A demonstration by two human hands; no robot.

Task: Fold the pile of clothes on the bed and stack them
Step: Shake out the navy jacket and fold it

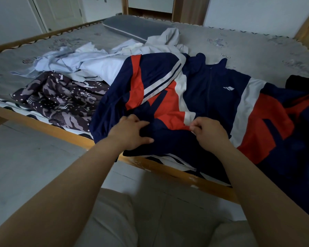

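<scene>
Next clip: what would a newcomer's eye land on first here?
The navy, red and white jacket spread over the bed's near edge, with the left hand and right hand both gripping its hem. Behind it to the left lie a camouflage-patterned garment and a crumpled heap of pale shirts.

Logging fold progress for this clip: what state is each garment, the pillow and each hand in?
Navy-red jacket: spread out, unfolded, left sleeve across front.
Patterned garment: crumpled.
Pale blue shirts: heaped, unfolded.
Pillow: flat.
Left hand: gripping jacket hem.
Right hand: pinching jacket fabric.
</scene>
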